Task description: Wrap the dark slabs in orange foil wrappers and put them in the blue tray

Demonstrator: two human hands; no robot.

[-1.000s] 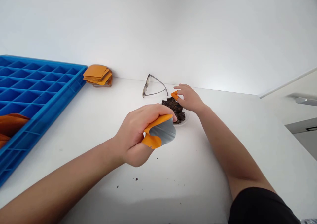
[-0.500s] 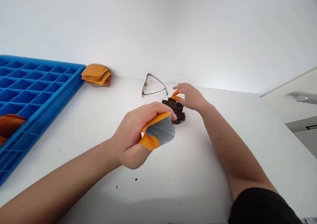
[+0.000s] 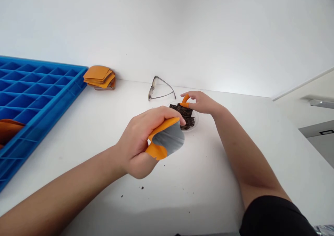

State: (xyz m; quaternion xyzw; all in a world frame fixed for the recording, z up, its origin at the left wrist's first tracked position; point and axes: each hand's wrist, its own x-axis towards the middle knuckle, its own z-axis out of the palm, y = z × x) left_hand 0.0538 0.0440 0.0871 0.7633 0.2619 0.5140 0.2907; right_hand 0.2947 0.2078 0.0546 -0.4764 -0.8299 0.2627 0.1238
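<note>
My left hand (image 3: pixel 144 142) is wrapped around an orange pouch (image 3: pixel 159 152), whose mouth gapes toward me and shows a silvery lining. Beyond it, a round clear dish (image 3: pixel 196 124) holds dark brown, flaky-looking pieces (image 3: pixel 187 122), some standing in a tight row of thin slices and others lying as larger slabs. My right hand (image 3: pixel 200 102) is at the far side of the dish, orange finger covers on its thumb and index finger. Those two fingertips are pinched together at the top of a dark brown slab (image 3: pixel 184 109). The left hand hides part of the dish.
A blue compartment tray (image 3: pixel 39 118) fills the left side, with orange pouches (image 3: pixel 10 131) in its near cells. By the wall lie a stack of orange pouches (image 3: pixel 97 74) and a pair of eyeglasses (image 3: pixel 161 97). Dark crumbs (image 3: pixel 142 187) dot the white table (image 3: pixel 99 124).
The right hand has lowered slightly, and its covered fingertips sit closer against the dark pieces. My left hand keeps its hold on the pouch. The whole view has shifted a little.
</note>
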